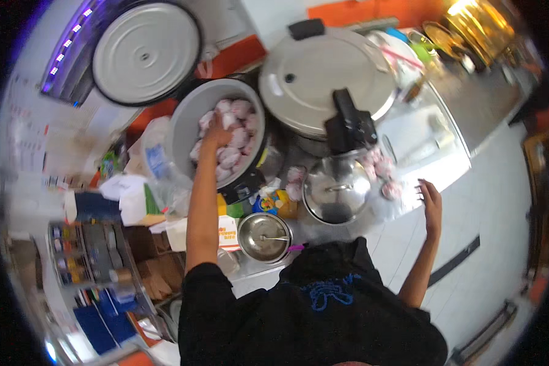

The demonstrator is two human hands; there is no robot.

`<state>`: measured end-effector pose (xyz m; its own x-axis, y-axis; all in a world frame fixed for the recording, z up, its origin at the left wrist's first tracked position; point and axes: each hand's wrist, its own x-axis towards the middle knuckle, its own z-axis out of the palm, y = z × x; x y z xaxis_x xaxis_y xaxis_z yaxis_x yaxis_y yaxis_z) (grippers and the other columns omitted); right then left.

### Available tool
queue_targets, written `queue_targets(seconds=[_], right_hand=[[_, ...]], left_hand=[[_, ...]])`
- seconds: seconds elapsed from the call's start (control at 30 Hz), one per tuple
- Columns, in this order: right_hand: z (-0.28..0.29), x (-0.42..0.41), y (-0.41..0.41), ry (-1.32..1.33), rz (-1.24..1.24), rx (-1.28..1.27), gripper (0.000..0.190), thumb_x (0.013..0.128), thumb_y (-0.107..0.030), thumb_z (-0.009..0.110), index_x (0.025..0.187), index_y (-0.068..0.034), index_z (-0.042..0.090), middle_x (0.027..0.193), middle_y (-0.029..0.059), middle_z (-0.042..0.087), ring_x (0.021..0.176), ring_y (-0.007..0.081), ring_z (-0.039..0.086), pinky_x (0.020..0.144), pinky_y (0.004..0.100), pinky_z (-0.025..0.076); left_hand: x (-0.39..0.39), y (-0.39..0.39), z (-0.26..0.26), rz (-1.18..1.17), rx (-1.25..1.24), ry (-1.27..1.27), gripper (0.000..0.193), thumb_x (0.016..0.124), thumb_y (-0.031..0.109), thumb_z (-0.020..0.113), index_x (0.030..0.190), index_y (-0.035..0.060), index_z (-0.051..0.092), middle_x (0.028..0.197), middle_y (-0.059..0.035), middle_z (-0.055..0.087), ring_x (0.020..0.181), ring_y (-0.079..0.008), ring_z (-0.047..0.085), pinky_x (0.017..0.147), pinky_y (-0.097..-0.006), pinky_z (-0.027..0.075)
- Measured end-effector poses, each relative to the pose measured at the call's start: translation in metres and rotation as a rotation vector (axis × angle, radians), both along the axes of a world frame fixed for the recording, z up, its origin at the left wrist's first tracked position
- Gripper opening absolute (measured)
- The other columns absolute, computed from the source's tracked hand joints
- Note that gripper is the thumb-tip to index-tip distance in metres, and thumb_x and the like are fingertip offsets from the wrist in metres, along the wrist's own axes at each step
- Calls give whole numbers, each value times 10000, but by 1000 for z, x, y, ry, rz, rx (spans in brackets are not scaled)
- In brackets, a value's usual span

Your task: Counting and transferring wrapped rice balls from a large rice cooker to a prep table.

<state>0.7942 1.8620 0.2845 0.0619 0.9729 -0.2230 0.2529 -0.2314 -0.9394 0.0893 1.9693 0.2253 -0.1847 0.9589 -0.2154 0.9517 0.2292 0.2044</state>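
Observation:
My left hand (217, 133) reaches down into a deep grey cooking pot (183, 123). It touches the pinkish-white wrapped bundles (230, 157) heaped inside; whether the fingers grip one is not clear. My right hand (432, 199) hangs with fingers apart and nothing in it, near the right edge of the metal worktop (414, 201). Closest to it lies a single wrapped bundle (391, 189), with several more bundles (379, 164) just behind. Left of these is a steel pot with a shiny lid (336, 176). Two similar bundles (295, 183) lie on that pot's other side.
A large pressure cooker (320, 78) with black handles stands at the back. A round grey lid (146, 52) is at the far left. Near my body sit a steel bowl (256, 228) holding a fork (274, 238) and yellow packets (279, 201). Stocked shelves (105, 238) stand lower left.

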Motion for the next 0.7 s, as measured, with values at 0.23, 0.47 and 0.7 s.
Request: queue_targets(seconds=[0.23,0.47,0.7], right_hand=[[-153,-5,34,-550,163,14,516,758,-181,740,1242,-110,578,1204,171,613,1112,337,581,946,431,475],[-180,-35,-5,-812,136,213,586,654,-87,754,1207,-177,582,1215,173,527,1092,420,510,886,495,472],[-169,-1,-41,246,-324,-234,544,851,-257,710,1296,-90,445,1194,109,539,1079,268,570,834,402,524]], left_hand=[[38,4,62,-58,-139,-81,707,966,332,495,1526,31,185,1567,-201,232,1456,-315,222,1189,-346,165],[127,-44,144,21,263,-394,484,956,197,557,1394,17,457,1347,-158,566,1247,-246,538,1048,-342,398],[251,-182,140,-290,11,-1171,189,953,135,574,1099,30,634,936,-60,670,838,-135,623,780,-277,493]])
